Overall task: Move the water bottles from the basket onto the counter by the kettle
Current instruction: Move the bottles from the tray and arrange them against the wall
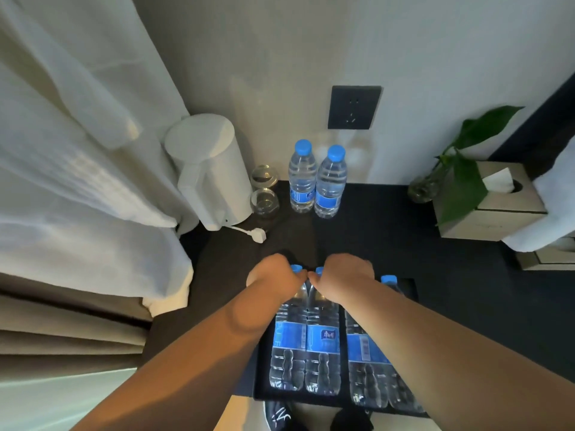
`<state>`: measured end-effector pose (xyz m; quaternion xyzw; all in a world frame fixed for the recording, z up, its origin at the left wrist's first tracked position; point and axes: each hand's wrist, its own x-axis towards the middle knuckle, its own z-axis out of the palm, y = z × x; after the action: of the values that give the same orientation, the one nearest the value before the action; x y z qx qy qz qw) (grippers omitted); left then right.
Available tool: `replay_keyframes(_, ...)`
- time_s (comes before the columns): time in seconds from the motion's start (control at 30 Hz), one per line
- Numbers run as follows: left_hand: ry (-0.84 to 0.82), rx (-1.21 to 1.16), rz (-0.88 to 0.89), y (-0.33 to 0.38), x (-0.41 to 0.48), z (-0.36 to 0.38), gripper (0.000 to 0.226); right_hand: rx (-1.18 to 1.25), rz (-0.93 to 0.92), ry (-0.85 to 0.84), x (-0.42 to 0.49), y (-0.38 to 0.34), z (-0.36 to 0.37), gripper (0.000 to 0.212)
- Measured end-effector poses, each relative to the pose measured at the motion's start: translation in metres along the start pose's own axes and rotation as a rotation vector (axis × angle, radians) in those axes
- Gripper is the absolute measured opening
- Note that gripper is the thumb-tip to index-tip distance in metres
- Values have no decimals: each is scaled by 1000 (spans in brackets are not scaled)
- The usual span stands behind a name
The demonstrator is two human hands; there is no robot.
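Fingertips are hidden; the left hand (273, 275) grips the neck of the left bottle (287, 337), the right hand (345, 272) that of the middle bottle (322, 337), both in the basket (410, 287).

A wide strip of dark table (382, 237) is lying open between the basket (411, 286) and the wall. At the back left the kettle (214, 175) is standing in the way, its plug (257, 235) trailing onto the table. Two glasses (264, 199) are crowding beside it, then two standing bottles (301, 178), touching each other. The curtain (77, 150) is hanging over the left edge. A plant vase (422, 188) and tissue box (497, 213) are closing the right side. Over the basket the left grip (273, 275) and right grip (345, 272) are clasping the leftmost basket bottle (289, 337) and middle basket bottle (322, 337), thumbs touching.
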<state>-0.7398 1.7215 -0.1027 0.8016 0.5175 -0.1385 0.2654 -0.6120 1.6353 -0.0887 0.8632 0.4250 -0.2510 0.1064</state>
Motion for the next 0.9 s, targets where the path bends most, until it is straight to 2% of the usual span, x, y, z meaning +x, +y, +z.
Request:
replay_keyframes(0.13,-55,-25,-3,2,-1,-5,40,75,80,-110,6,-3,-8,54)
replay_keyframes(0.23,-79,-79,13,-1,-6,-13,37,190,90,-105,-1,-1,-14,46)
replay_keyframes(0.47,54,-181,130,3,-21,-50,38,436,-1,8,-28,11,-46,36)
replay_keyframes(0.7,79,-209,236,21,-29,-93,41,454,-38,128,-47,22,-89,31)
replay_keyframes(0.9,133,-265,289,31,-33,-113,29,507,-114,267,-62,35,-108,27)
